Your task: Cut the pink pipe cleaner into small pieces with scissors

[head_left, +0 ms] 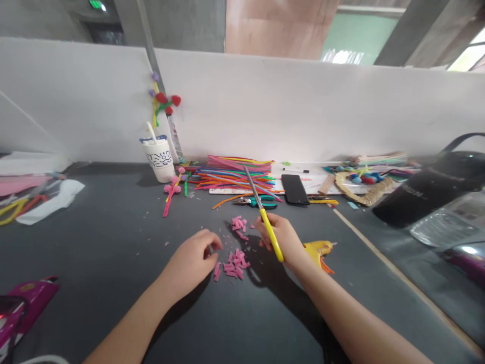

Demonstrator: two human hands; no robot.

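My right hand [283, 236] is closed round the yellow handles of a pair of scissors [261, 210], whose grey blades point up and away from me. My left hand [195, 258] rests on the dark table [113, 242] with its fingers curled together in a pinch beside a heap of short pink pipe-cleaner pieces [234, 265]; whether it holds one of them is hidden. A second small heap of pink pieces [238, 225] lies between the two hands, a little farther off.
A pile of coloured pipe cleaners [235, 177], green-handled pliers [261, 203], a black phone [294, 188] and a paper cup [160, 159] lie near the white partition. A yellow glue gun [320, 251] sits by my right wrist. A black bag [432, 189] is at right, a pink object [26, 303] at left.
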